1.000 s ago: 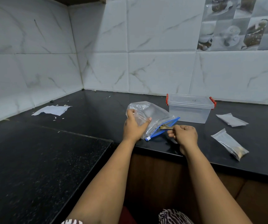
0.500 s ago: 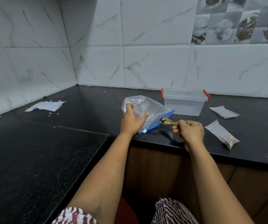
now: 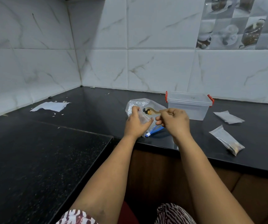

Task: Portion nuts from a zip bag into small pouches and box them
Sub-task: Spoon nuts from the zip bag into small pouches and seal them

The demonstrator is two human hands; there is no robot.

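Gripped between thumb and curled fingers of the left hand [image 3: 135, 122] is a small clear pouch [image 3: 143, 119], held up just above the front edge of the black counter [image 3: 89, 113]. Behind and under that hand lies the zip bag [image 3: 139, 103], clear plastic with a blue zip strip [image 3: 154, 130] showing below the hands; its crumpled upper part rises behind the left fingers. Whether the left hand also holds part of the zip bag cannot be told.

Left of all this, well apart on the counter near the wall, lies a torn piece of white paper [image 3: 51, 106] with small scraps scattered around it.

Over the pouch's mouth sits the bowl of a wooden spoon [image 3: 152, 112], carrying a few nuts [image 3: 147, 111], dark and golden. The right hand [image 3: 174, 122] clenches the spoon's handle, fingers curled round it, knuckles up, just beside the left hand.

Behind the right hand stands a clear plastic box [image 3: 189, 107] with red clips at both ends, lid on, close to the tiled wall. To its right an empty-looking flat pouch [image 3: 228, 117] lies on the counter. Nearer the counter's front edge lies a filled pouch [image 3: 227, 139], with brown contents gathered at its lower end.
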